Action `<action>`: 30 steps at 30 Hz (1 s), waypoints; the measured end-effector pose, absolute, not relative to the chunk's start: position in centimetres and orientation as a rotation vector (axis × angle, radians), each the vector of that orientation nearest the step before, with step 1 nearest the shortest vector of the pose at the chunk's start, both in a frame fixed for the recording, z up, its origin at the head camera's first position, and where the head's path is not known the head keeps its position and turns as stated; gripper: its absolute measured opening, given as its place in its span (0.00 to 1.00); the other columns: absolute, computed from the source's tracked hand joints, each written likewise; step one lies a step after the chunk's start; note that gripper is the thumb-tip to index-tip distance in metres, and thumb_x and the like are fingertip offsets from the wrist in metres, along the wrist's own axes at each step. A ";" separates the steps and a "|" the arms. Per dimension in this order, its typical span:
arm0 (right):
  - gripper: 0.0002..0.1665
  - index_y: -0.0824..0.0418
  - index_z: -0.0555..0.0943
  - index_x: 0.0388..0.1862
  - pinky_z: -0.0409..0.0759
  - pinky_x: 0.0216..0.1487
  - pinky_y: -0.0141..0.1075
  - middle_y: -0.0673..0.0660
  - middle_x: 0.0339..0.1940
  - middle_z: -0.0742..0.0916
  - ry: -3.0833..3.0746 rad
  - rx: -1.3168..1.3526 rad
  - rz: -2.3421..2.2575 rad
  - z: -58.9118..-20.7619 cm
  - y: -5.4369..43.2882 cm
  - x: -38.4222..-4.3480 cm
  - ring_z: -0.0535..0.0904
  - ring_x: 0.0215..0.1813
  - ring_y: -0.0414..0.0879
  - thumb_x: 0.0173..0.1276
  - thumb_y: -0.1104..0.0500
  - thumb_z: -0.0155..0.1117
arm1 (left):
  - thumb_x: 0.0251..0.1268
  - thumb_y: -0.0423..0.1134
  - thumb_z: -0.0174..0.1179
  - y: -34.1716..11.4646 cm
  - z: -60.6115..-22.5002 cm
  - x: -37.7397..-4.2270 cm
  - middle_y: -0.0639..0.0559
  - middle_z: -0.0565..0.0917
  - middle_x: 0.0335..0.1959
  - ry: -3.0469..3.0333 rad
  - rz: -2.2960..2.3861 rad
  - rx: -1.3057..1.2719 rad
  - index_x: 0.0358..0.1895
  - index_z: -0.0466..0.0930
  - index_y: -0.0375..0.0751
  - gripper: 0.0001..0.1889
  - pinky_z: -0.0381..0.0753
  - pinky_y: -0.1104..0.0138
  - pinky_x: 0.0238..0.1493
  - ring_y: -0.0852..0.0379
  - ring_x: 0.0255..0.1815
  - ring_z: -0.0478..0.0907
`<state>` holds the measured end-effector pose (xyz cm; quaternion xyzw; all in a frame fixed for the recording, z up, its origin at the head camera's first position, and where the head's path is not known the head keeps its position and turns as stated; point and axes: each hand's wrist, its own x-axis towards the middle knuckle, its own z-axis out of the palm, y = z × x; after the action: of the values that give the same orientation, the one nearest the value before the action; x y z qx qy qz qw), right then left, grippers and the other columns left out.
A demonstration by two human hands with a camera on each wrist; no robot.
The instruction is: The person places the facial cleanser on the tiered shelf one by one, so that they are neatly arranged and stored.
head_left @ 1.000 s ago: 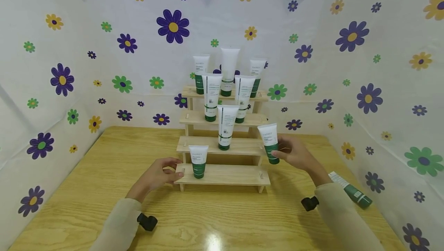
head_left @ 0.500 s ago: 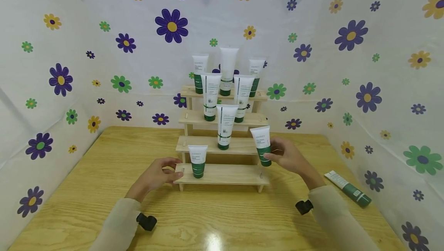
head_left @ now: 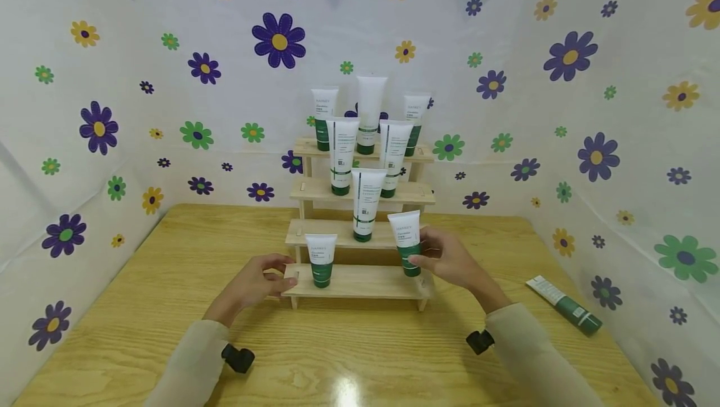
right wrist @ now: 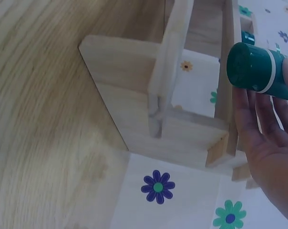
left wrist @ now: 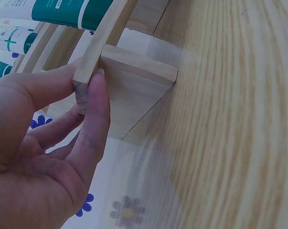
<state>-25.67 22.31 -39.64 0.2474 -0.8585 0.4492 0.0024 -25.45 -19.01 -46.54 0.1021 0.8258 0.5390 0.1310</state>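
Note:
A stepped wooden display rack (head_left: pixel 360 290) stands on the table, holding several white-and-green squeeze tubes upright on their caps. My left hand (head_left: pixel 257 286) pinches the left end of its lowest shelf board (left wrist: pixel 89 71), thumb on one face and a finger on the other. On that board, near the left end, stands a small tube (head_left: pixel 321 261). My right hand (head_left: pixel 452 257) grips another small tube (head_left: pixel 405 238) by its green lower part, slightly tilted, over the board's right end. In the right wrist view its green cap (right wrist: pixel 249 67) is apart from the board.
One long tube (head_left: pixel 564 305) lies on the table (head_left: pixel 349 357) to the right, beyond my right forearm. A single tall tube (head_left: pixel 368 204) occupies the second step, close to the held one. Flower-patterned cloth (head_left: pixel 349 19) encloses the back and both sides.
My right hand has carried the small tube leftward and a little down, from beside the rack to over its lowest shelf. My left hand keeps its hold.

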 end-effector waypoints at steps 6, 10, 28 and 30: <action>0.23 0.72 0.77 0.61 0.86 0.59 0.52 0.68 0.55 0.86 -2.708 0.754 1.442 -40.1 21.0 -25.4 0.85 0.55 0.59 0.70 0.65 0.70 | 0.70 0.40 0.69 -19.0 -46.5 -25.6 0.37 0.78 0.56 2.392 1.573 0.300 0.69 0.73 0.34 0.28 0.89 0.63 0.43 0.55 0.41 0.84; 0.24 0.71 0.77 0.62 0.86 0.60 0.52 0.67 0.55 0.86 -2.713 0.750 1.461 -40.4 20.1 -25.2 0.85 0.55 0.58 0.71 0.64 0.70 | 0.69 0.40 0.69 -19.0 -46.6 -25.6 0.37 0.78 0.55 2.389 1.577 0.299 0.68 0.73 0.34 0.28 0.90 0.63 0.43 0.55 0.41 0.84; 0.25 0.69 0.80 0.60 0.87 0.57 0.47 0.66 0.54 0.88 -2.644 0.833 1.473 -42.4 16.5 -24.9 0.88 0.53 0.57 0.66 0.64 0.74 | 0.70 0.40 0.68 -19.0 -46.5 -25.5 0.37 0.78 0.56 2.396 1.564 0.299 0.69 0.73 0.34 0.28 0.89 0.63 0.44 0.55 0.41 0.83; 0.25 0.69 0.80 0.60 0.87 0.57 0.47 0.66 0.53 0.88 -2.638 0.835 1.471 -42.6 16.3 -24.9 0.88 0.53 0.58 0.66 0.64 0.74 | 0.70 0.40 0.68 -18.9 -46.4 -25.5 0.37 0.78 0.56 2.397 1.564 0.299 0.69 0.73 0.34 0.28 0.89 0.63 0.44 0.55 0.41 0.83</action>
<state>-24.94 16.25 -42.59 0.2666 -0.8417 0.4695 0.0039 -25.49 -18.95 -46.44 0.1031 0.8257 0.5387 0.1317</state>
